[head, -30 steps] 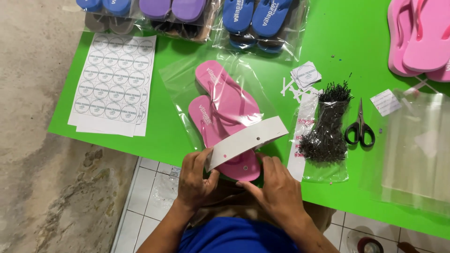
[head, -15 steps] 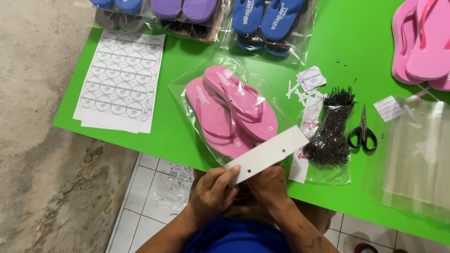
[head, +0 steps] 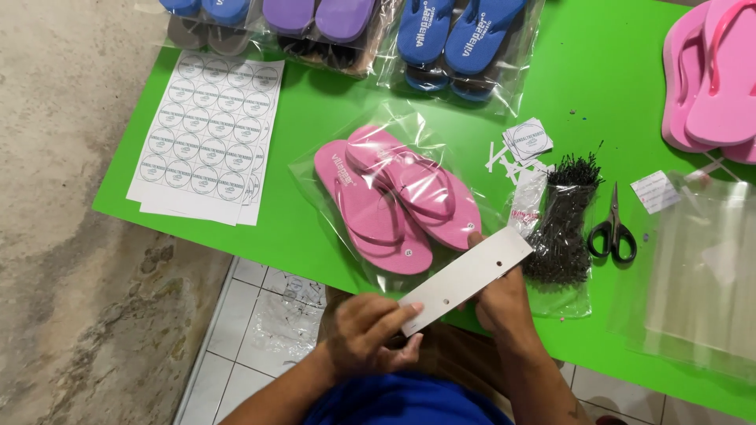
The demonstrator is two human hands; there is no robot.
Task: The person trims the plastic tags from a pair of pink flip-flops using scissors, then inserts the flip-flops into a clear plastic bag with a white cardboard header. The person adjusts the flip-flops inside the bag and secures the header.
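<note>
Pink flip-flops (head: 398, 197), white card strip (head: 466, 279), green table (head: 622, 86) (scissors (head: 613, 228) black).

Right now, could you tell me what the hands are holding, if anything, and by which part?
Both hands hold one white cardboard strip: the left hand pinches its lower left end, and the right hand has its grip along the upper right half, at the green table edge.

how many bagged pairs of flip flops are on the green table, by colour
Pink bagged pair: 1
Purple bagged pair: 1
Blue bagged pairs: 2, one at top centre, one cut off at the top left edge
Total: 4 bagged pairs
The pink stack at the right edge is not in a bag, so it is left out.
</note>
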